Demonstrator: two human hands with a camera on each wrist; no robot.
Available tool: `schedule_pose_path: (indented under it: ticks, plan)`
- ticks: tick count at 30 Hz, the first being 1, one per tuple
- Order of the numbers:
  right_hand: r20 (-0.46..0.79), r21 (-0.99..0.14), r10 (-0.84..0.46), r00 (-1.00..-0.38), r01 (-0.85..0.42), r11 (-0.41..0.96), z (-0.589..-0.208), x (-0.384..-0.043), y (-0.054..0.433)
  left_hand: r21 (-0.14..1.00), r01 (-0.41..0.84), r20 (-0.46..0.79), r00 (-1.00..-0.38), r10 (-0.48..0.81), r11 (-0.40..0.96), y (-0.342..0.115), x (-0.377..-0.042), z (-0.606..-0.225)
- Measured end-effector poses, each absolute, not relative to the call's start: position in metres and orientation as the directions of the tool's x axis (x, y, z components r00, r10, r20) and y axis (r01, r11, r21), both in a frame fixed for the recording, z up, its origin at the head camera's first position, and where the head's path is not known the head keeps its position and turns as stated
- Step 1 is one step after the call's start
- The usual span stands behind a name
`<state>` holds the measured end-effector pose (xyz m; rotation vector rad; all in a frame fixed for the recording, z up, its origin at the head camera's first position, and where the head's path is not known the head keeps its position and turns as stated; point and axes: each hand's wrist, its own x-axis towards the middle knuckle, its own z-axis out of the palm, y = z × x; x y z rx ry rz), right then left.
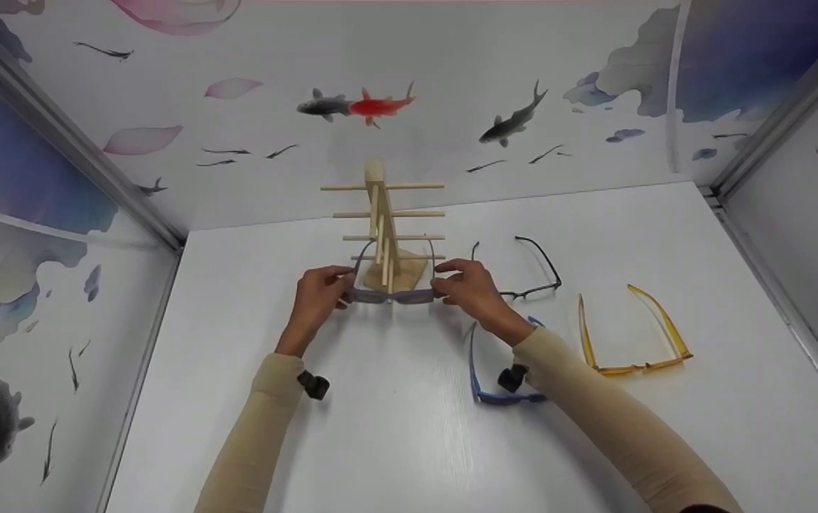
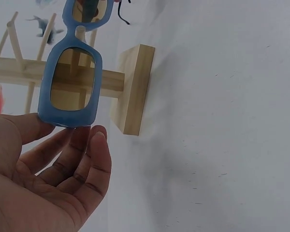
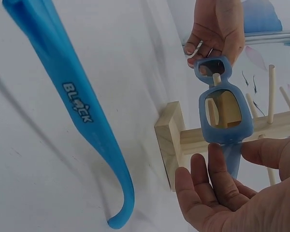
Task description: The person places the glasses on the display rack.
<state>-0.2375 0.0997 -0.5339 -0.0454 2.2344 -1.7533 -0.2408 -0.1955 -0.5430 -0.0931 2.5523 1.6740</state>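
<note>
Blue-framed sunglasses (image 1: pixel 372 296) with tinted lenses are held level at the front of a wooden glasses stand (image 1: pixel 375 174), their arms pointing back past its post. My left hand (image 1: pixel 318 288) pinches one end of the frame, thumb on one side and fingertips on the other. At the opposite end, my right hand (image 1: pixel 472 288) grips the corner where the arm joins, thumb against fingers. In the right wrist view, a peg tip (image 3: pixel 216 78) shows at the nose bridge (image 3: pixel 217 86) between the lenses. The stand's square base (image 2: pixel 135 92) rests on the table.
To the right lie black-framed glasses (image 1: pixel 557 283), yellow glasses (image 1: pixel 623 370) and another blue pair (image 1: pixel 498 400), partly under my right forearm. More pegs (image 1: pixel 416 187) stick out sideways from the stand. Printed panels (image 1: pixel 238 185) wall the white table (image 1: pixel 380 442).
</note>
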Motion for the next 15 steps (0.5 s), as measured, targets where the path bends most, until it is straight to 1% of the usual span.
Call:
schedule_pose_path:
  ticks: [9, 15]
  plan:
    - [-0.197, -0.959, -0.198, -0.96, 0.147, 0.243, -0.5356, -0.2401, 0.1009, 0.911, -0.143, -0.145, -0.989, -0.023, 0.386, -0.1953, -0.2379, -0.5439]
    - [-0.189, -0.961, -0.196, -0.962, 0.14, 0.239, -0.5357, -0.2398, 0.1007, 0.905, -0.132, -0.134, -0.991, -0.023, 0.404, -0.1941, -0.2374, -0.5438]
